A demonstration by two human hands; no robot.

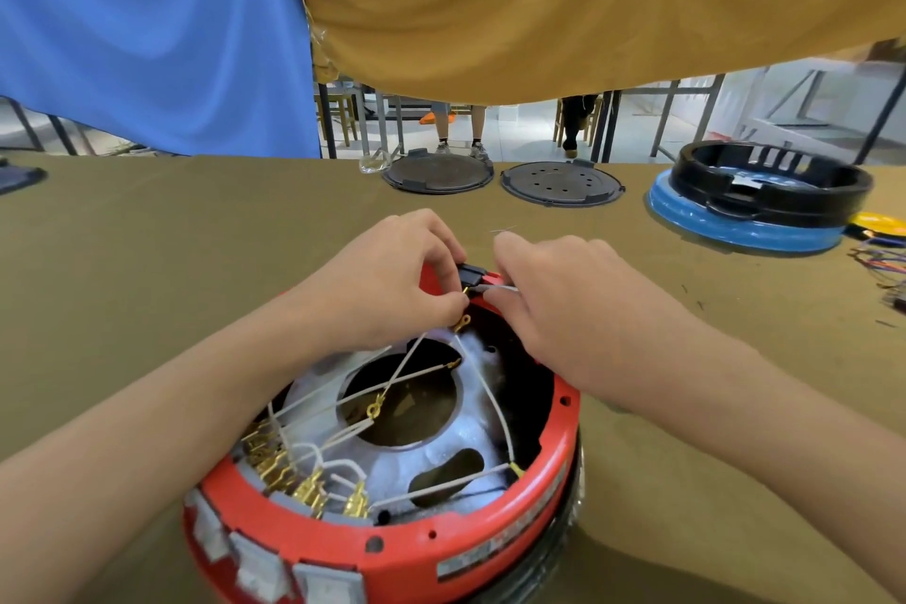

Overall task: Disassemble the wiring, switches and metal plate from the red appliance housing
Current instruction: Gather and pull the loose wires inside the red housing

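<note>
Both hands (392, 275) (554, 289) on black switch (473, 274); labels seemingly unreadable

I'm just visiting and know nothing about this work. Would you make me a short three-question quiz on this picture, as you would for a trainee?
1. True or false: both hands work at the far rim of the red housing.
2. What colour is the small part held by the left hand?
3. The right hand pinches: A) a white wire B) a screwdriver C) a round lid.

Key: 1 true. 2 black. 3 A.
</note>
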